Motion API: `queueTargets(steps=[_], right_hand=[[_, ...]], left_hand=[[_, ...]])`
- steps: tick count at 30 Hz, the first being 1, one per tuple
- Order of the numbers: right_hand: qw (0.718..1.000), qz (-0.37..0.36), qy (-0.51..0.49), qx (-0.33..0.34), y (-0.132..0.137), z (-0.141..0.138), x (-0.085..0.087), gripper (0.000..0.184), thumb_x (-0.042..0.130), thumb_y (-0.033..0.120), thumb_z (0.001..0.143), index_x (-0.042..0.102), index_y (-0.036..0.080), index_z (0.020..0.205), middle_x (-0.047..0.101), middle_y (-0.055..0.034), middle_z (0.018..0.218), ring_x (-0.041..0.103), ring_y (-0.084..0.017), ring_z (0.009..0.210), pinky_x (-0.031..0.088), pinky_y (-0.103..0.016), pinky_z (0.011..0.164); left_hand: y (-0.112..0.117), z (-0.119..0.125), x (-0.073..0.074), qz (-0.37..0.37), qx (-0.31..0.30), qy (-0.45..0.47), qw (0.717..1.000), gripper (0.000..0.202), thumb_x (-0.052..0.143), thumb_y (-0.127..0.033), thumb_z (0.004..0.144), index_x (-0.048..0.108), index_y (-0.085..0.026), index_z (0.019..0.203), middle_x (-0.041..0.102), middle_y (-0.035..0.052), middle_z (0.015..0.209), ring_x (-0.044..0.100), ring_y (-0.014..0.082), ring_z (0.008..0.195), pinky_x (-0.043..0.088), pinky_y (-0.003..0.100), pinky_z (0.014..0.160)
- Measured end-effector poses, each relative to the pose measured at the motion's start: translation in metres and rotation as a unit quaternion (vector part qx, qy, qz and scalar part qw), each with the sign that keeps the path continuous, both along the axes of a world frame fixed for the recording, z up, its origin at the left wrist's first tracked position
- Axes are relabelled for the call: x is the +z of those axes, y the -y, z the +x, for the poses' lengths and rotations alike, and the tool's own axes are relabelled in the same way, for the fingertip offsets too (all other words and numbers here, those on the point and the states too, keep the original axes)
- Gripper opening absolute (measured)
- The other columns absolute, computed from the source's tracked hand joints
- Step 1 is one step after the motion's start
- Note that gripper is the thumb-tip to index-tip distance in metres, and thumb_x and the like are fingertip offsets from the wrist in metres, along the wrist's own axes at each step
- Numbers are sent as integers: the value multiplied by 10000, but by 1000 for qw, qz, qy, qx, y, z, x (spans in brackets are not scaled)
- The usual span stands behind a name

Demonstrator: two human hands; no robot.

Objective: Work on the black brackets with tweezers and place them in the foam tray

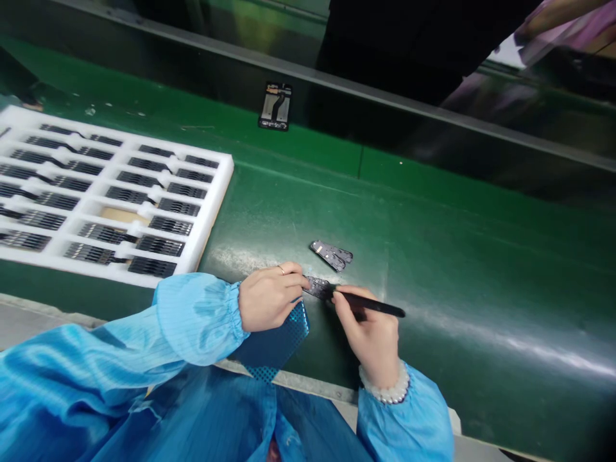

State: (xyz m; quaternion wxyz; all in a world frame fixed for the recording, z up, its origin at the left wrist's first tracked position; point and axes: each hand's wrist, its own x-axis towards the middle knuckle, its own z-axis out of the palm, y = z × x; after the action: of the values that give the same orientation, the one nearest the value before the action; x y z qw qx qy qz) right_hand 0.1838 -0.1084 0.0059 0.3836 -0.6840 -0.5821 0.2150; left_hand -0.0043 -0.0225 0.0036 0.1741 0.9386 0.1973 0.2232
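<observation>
My left hand (273, 295) is closed on the left end of a small dark circuit board (317, 287), holding it low over the green bench. My right hand (368, 330) grips a slim black brush (375, 304), its dark tip at the board's right end. Whether the tip touches the board is hard to make out. Under my left hand lies a dark blue sheet (274, 350) with a shiny dotted edge, reaching the bench's front edge. Just beyond my hands, a couple of similar loose circuit boards (330, 255) lie overlapping on the bench.
A white foam tray (219, 186) on the left holds rows of dark flat parts with black strips. Farther back, a phone frame or screen part (276, 106) lies on the green bench (457, 256). A grey rail (216, 48) runs across behind. Part of another person (568, 32) shows at the upper right.
</observation>
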Motion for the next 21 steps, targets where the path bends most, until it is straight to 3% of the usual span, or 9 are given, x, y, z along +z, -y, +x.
queueTargets(steps=[6,13,21], right_hand=[[992,72,91,48,7,-3,-1,141,577,198,844,632,222,972,705,-54,864,684,-169,771,564,-278,682],[997,72,7,19,11,3,-5,163,596,164,835,638,219,982,702,-52,889,677,-178,827,554,-317,754],[998,43,23,46,11,5,-5,150,586,210,854,648,236,988,718,-47,902,688,-185,816,561,-323,744]], left_hand=[[0,0,-1,-9,-3,-6,1000,238,451,-152,895,635,-129,747,689,56,954,567,190,975,527,292,808],[0,1,0,-9,-6,4,1000,216,468,-139,882,631,-124,741,690,49,944,565,193,960,527,295,806],[-1,1,0,-11,-7,-7,1000,242,448,-153,896,637,-129,746,686,62,951,560,191,982,523,295,826]])
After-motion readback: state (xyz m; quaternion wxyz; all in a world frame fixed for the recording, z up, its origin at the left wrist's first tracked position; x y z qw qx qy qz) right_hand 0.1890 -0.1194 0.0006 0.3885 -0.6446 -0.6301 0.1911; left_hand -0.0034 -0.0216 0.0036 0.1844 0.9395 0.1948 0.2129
